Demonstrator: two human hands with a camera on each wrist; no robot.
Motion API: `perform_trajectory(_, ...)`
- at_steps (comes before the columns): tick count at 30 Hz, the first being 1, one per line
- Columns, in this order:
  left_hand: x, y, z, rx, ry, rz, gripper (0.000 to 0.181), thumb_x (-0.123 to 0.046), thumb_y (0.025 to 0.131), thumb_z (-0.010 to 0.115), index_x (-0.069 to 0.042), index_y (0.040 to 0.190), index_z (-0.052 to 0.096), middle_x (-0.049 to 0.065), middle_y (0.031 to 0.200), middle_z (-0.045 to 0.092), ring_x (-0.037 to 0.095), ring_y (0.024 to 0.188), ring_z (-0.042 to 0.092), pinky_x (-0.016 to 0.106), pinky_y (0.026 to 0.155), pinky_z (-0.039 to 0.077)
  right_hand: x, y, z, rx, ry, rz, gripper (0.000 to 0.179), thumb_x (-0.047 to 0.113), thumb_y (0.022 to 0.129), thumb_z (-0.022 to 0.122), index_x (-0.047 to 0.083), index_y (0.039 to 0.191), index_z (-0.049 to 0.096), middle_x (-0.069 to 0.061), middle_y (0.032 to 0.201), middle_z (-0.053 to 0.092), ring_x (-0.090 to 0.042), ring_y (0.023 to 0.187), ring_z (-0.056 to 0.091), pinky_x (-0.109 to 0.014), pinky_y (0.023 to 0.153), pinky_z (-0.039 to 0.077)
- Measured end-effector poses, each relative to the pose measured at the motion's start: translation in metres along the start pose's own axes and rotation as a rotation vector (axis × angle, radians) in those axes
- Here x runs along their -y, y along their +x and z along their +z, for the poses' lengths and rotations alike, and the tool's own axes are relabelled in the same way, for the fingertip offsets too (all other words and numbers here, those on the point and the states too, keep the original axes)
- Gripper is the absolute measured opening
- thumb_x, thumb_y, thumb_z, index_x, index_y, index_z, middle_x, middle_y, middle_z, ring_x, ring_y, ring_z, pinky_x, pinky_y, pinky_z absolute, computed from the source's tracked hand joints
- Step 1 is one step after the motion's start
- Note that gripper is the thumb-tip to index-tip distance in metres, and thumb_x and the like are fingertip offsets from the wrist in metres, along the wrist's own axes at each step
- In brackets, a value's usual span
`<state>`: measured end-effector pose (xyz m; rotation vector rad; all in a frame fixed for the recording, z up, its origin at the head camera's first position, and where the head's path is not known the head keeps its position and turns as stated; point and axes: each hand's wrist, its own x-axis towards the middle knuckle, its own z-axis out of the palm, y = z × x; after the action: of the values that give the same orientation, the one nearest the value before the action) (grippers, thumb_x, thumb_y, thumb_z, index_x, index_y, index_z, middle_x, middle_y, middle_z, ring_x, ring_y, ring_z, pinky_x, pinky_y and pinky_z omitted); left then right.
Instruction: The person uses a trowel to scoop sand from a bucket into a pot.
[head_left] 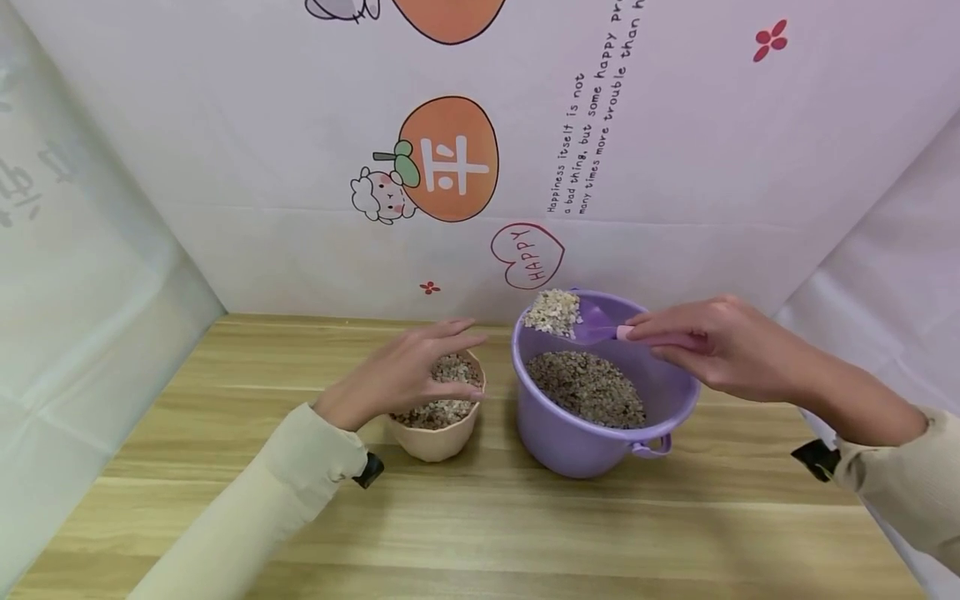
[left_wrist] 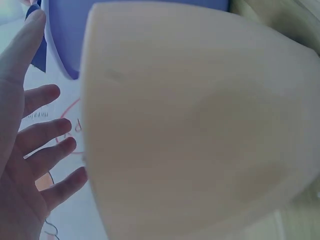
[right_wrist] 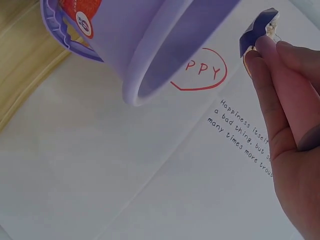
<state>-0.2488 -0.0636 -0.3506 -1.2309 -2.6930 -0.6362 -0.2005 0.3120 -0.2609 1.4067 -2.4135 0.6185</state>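
In the head view my right hand (head_left: pixel 723 346) grips the pink handle (right_wrist: pixel 292 95) of a small purple shovel (head_left: pixel 596 323). Pale grainy bits (head_left: pixel 553 312) are heaped on its blade, which is above the far left rim of a purple bucket (head_left: pixel 555 437). Inside the bucket lies a bed of grey-brown grains (head_left: pixel 588 387). To the left stands a cream flowerpot (head_left: pixel 433 442) filled with similar grains (head_left: pixel 450 412). My left hand (head_left: pixel 408 367) is over the pot's top with fingers spread, holding nothing; whether it touches the rim I cannot tell.
Both containers stand on a wood-grain tabletop (head_left: pixel 450 533). Behind it rises a white printed cloth (head_left: pixel 300 167) with orange fruit drawings and lettering. Pale cloth sides (head_left: pixel 82 250) close in the left and right. The bucket's handle (head_left: pixel 652 448) hangs at its front right.
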Motion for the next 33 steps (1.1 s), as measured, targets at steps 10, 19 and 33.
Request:
perform_trajectory(10,0.019,-0.023,0.002,-0.008,0.014,-0.039,0.085,-0.070,0.074,0.072,-0.024,0.143,0.055,0.011,0.152,0.045,0.033,0.139,0.043,0.053,0.108,0.038,0.004,0.011,0.004,0.013,-0.041,-0.054,0.045,-0.013,0.073,0.075,0.006,0.114,0.074,-0.009,0.111,0.074,-0.010,0.079,0.071,-0.010,0.056,0.046)
perform_trajectory(19,0.035,-0.041,-0.001,0.003,0.029,-0.024,0.100,-0.074,0.063,0.076,-0.014,0.140,0.058,0.013,0.152,0.044,0.040,0.137,0.043,0.058,0.106,0.039,0.010,0.023,0.008,0.022,-0.067,-0.059,0.044,-0.013,0.074,0.075,0.007,0.112,0.075,-0.002,0.110,0.075,-0.020,0.092,0.073,-0.011,0.069,0.052)
perform_trajectory(33,0.046,-0.057,-0.003,-0.050,0.014,-0.049,0.094,-0.067,0.065,0.079,-0.014,0.139,0.059,0.014,0.149,0.048,0.040,0.136,0.044,0.060,0.105,0.039,0.011,0.035,0.023,0.058,-0.012,-0.093,0.038,-0.010,0.079,0.073,0.004,0.114,0.074,-0.005,0.113,0.074,-0.014,0.089,0.072,-0.009,0.064,0.048)
